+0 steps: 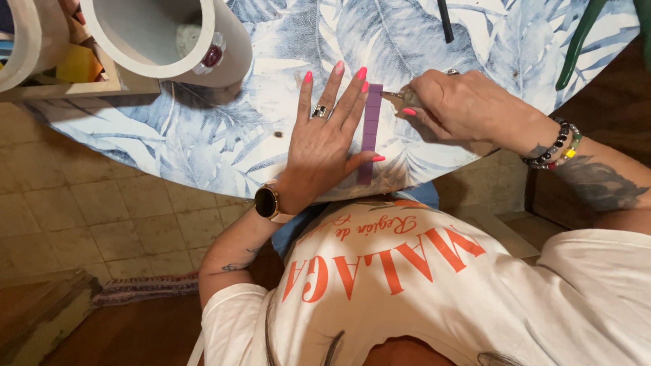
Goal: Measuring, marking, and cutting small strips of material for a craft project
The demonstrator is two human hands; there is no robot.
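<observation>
The purple tile strip (370, 129) lies flat on my worktop (203, 135), running from near the edge away from me, with the leaf-patterned cloth under it. My left hand (325, 146) is spread open and pressed flat beside it, fingertips and thumb touching the strip's left side to pin it down; it grips nothing. My right hand (461, 105) is closed around a small metal tool (397, 97), nippers by the look of them, whose tip meets the strip near its far end. I judge I'm at the point of nipping or scoring off one square. That calls for keeping the strip steady under my left fingers and lining the tip on a groove between squares. A white vase with glass gems (173, 37) stands well apart, at the far left.
</observation>
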